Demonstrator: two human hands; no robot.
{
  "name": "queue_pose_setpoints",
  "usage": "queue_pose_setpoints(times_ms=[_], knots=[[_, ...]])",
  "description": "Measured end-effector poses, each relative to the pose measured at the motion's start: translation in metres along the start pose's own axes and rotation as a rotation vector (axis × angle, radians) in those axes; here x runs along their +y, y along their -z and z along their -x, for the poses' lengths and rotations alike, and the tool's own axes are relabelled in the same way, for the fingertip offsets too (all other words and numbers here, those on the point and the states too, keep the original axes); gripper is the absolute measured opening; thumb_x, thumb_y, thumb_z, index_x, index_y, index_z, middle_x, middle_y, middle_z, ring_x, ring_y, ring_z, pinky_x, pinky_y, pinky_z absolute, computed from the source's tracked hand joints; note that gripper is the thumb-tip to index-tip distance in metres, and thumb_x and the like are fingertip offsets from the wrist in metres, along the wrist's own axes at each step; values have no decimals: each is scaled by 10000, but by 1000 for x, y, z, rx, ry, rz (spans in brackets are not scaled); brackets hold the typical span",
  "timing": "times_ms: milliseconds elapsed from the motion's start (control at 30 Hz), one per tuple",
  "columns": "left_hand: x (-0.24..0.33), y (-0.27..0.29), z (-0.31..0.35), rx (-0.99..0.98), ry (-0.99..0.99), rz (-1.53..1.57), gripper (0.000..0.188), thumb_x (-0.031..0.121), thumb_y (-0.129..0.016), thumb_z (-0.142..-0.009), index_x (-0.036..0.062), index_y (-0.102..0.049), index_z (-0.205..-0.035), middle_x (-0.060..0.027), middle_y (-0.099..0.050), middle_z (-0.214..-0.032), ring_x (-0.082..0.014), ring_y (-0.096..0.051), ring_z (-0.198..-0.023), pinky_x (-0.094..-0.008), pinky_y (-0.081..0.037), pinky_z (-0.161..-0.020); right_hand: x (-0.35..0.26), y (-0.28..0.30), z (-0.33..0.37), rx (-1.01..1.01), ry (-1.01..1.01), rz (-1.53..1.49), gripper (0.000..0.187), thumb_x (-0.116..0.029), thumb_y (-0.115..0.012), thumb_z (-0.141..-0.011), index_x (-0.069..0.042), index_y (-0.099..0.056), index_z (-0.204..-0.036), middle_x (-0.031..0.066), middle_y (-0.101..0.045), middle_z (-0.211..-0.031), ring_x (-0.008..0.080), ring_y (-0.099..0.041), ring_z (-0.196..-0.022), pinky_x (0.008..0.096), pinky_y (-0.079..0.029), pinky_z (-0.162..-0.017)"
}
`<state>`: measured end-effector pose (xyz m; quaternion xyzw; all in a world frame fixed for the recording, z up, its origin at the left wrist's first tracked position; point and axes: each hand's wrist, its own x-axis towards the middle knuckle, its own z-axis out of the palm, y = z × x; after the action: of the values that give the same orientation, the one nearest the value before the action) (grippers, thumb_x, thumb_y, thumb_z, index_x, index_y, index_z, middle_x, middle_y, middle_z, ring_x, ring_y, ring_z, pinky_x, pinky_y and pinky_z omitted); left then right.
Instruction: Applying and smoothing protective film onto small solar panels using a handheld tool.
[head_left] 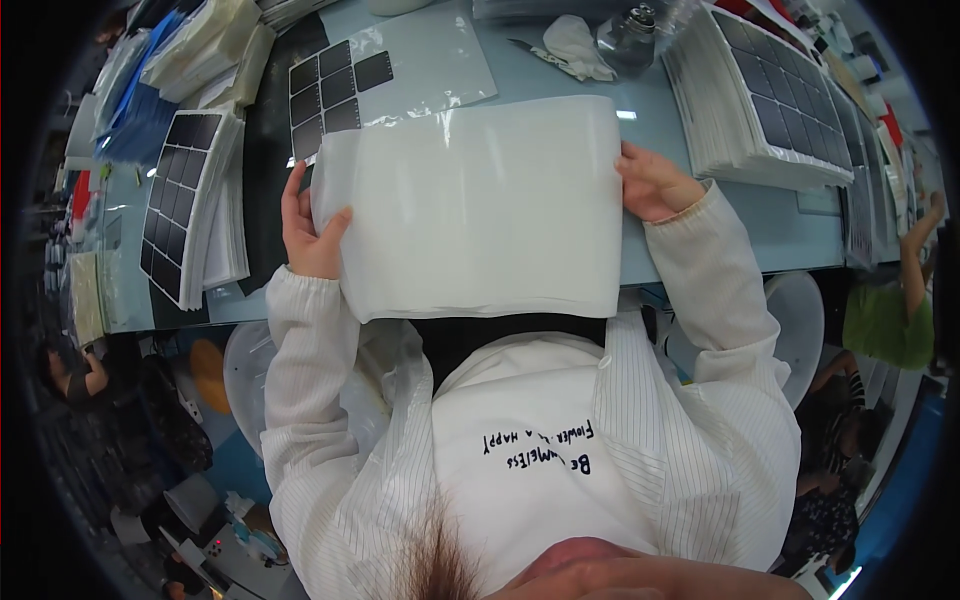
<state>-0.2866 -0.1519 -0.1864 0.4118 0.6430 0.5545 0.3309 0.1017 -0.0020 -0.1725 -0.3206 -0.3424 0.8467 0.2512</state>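
Head view: my left hand (317,238) and right hand (657,184) are holding opposite sides of the white sheets (480,210) at the desk's (790,235) front edge, probably squaring them, which calls for even, level pressure next.

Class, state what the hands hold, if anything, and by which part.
Whitish sheets, held at their left edge by the left hand and right edge by the right hand.

Bright ctr, glare, dk warped rim
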Motion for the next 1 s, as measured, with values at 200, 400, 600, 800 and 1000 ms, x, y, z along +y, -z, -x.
queue_pose_setpoints(times_ms=[200, 400, 600, 800, 1000], knots=[[0, 2, 7, 40, 83, 162, 786, -104, -655, -774, 35, -297, -1460, -130, -644, -1135, -213, -632, -1039, -329, -493, -949, 10, -22, 7, 133, -142, 122, 620, -96, -771, -785, 31, -470, -1311, 145, -621, -1203, 242, -622, -1088, 391, -473, -996], [-4, 47, -5, -218, 485, 424, 562, 41, -783, -767, 11, -528, -1267, -116, -672, -1152, -232, -640, -1081, -373, -475, -984, -5, -19, -1, 432, 148, 402, 628, -52, -840, -687, 41, -530, -1225, 163, -653, -1102, 255, -672, -937, 390, -560, -830], [3, 51, -9, -522, 581, 575, 544, 67, -767, -773, 16, -532, -1261, -101, -674, -1148, -214, -637, -1081, -367, -475, -983, -5, -28, -11, 381, 262, 548, 657, -77, -866, -664, 38, -540, -1223, 159, -659, -1079, 238, -666, -939, 360, -553, -826], [12, 23, -12, -232, 514, 432, 472, 42, -670, -842, 30, -498, -1281, -105, -647, -1164, -225, -633, -1066, -355, -488, -952, -8, -15, -21, 394, 177, 408, 658, -171, -842, -737, 72, -507, -1248, 176, -649, -1110, 273, -659, -984, 374, -540, -880], [-4, 22, -12, -218, 216, -15, 457, -43, -537, -892, 26, -416, -1327, -108, -586, -1218, -190, -571, -1128, -322, -447, -976, -19, -5, -8, 194, -67, 35, 637, -192, -797, -785, 59, -490, -1284, 194, -635, -1178, 263, -635, -1084, 388, -491, -975]])
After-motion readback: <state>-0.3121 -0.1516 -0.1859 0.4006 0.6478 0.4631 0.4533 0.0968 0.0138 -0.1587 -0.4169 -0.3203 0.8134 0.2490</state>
